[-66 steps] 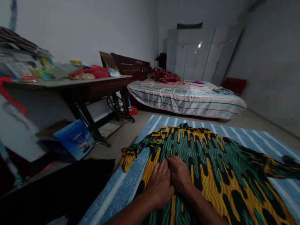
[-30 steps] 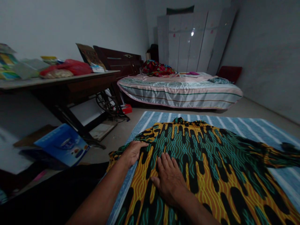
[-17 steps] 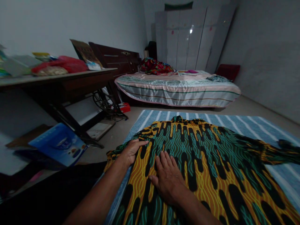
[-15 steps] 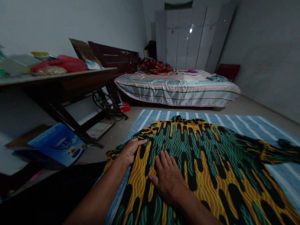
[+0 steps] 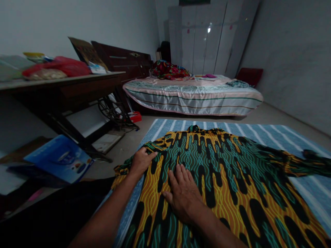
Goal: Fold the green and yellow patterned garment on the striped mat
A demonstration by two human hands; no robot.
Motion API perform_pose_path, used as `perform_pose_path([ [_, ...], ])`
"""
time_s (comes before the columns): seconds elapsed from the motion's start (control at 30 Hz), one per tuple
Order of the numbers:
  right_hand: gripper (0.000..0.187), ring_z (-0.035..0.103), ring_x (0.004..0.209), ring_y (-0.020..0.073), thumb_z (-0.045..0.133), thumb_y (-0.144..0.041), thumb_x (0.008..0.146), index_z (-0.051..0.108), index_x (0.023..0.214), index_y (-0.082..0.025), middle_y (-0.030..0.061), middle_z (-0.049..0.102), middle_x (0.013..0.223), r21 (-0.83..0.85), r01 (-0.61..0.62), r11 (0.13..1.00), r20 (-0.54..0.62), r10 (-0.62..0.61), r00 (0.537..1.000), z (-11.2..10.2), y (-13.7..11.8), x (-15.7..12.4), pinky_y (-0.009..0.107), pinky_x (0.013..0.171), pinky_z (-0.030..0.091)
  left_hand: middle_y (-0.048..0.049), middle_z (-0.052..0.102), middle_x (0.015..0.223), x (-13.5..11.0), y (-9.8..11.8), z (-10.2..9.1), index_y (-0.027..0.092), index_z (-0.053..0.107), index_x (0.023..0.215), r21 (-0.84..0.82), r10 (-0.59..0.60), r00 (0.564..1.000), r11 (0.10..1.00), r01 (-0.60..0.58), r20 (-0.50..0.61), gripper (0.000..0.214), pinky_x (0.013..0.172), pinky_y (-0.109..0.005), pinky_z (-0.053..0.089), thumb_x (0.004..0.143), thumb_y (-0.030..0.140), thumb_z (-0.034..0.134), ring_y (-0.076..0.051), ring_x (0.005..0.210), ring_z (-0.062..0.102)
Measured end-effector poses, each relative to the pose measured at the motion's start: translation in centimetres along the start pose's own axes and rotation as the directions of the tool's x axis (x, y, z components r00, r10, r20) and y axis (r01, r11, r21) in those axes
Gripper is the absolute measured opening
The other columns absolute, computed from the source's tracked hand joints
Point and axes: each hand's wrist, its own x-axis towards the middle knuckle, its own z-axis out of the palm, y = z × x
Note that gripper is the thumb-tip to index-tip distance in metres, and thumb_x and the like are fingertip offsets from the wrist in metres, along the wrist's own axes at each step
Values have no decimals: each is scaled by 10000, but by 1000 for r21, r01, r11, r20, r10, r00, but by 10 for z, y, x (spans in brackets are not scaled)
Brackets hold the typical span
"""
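Left hand (image 5: 141, 160): half-curled at shirt (image 5: 223, 179) edge; cannot tell if gripping.
Right hand (image 5: 184, 194): flat, holding nothing, likely steadying shirt.
Shirt: spread on mat (image 5: 276, 138), seemingly for flatness.

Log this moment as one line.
shirt: spread on striped cloth | left hand: at sleeve | right hand: palm-down on shirt

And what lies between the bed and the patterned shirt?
The head view shows a strip of floor, then the far edge of blue striped cloth.
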Motion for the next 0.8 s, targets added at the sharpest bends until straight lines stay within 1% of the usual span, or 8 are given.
perform_pose_path([
  [0.1, 647, 48, 1394, 326, 349, -531, 911, 325, 1432, -148, 198, 161, 1510, 3, 3, 1000, 7, -3, 1000, -3, -1, 0, 509, 1116, 112, 87, 402, 439, 6, -7, -2, 194, 496, 602, 267, 98, 994, 960, -82, -49, 250, 475, -218, 307, 591, 376, 668, -101, 459, 426],
  [0.17, 632, 41, 1393, 333, 352, -545, 907, 344, 1425, -184, 186, 170, 1513, 8, 5, 1000, 3, -5, 1000, -3, 0, 0, 516, 1111, 120, 85, 398, 441, 7, -9, -3, 202, 468, 593, 319, 122, 992, 942, -103, -40, 258, 473, -222, 293, 597, 373, 661, -102, 460, 413],
  [0.27, 625, 34, 1395, 336, 351, -566, 901, 346, 1424, -224, 166, 173, 1517, 11, 10, 1000, -10, -10, 1000, -1, 0, 1, 520, 1107, 125, 71, 461, 489, 0, -4, -6, 192, 509, 671, 224, 77, 997, 971, -81, 24, 261, 476, -219, 318, 603, 392, 661, -115, 495, 468],
  [0.33, 628, 41, 1396, 335, 342, -572, 901, 342, 1425, -226, 168, 178, 1516, 9, 12, 1000, -16, -12, 1000, 0, 1, 1, 519, 1107, 124, 57, 526, 552, -8, 3, -10, 175, 549, 817, 73, -21, 990, 997, 11, 141, 340, 461, -212, 335, 619, 429, 656, -127, 520, 520],
  [0.43, 630, 55, 1396, 336, 340, -578, 899, 352, 1421, -225, 167, 185, 1515, 5, 11, 1000, -24, -11, 1000, 1, 1, 1, 517, 1108, 123, 46, 581, 618, -17, 8, -17, 162, 517, 1005, -83, -152, 908, 976, 199, 390, 515, 409, -194, 328, 607, 441, 688, -123, 496, 542],
  [0.5, 624, 56, 1398, 331, 341, -578, 899, 365, 1414, -227, 156, 184, 1518, 3, 8, 1000, -28, -8, 1000, 1, 0, 1, 514, 1109, 128, 64, 561, 577, -19, 7, -21, 149, 491, 1063, -93, -177, 861, 964, 250, 477, 598, 372, -183, 307, 573, 398, 726, -101, 430, 496],
  [0.63, 632, 63, 1399, 329, 341, -583, 896, 364, 1415, -223, 146, 189, 1519, 3, 10, 1000, -37, -10, 999, 1, 0, 1, 514, 1110, 129, 111, 472, 430, -17, 0, -24, 102, 456, 1172, -7, -176, 898, 981, 195, 403, 682, 329, -180, 270, 580, 320, 715, -79, 321, 381],
  [0.8, 638, 68, 1401, 324, 334, -583, 897, 365, 1415, -212, 140, 203, 1518, 1, 17, 1000, -47, -16, 999, 2, 1, 0, 516, 1114, 109, 85, 485, 401, -25, 1, -23, 57, 480, 1179, 111, -210, 933, 976, 185, 291, 653, 335, -183, 284, 624, 335, 684, -90, 317, 410],
])
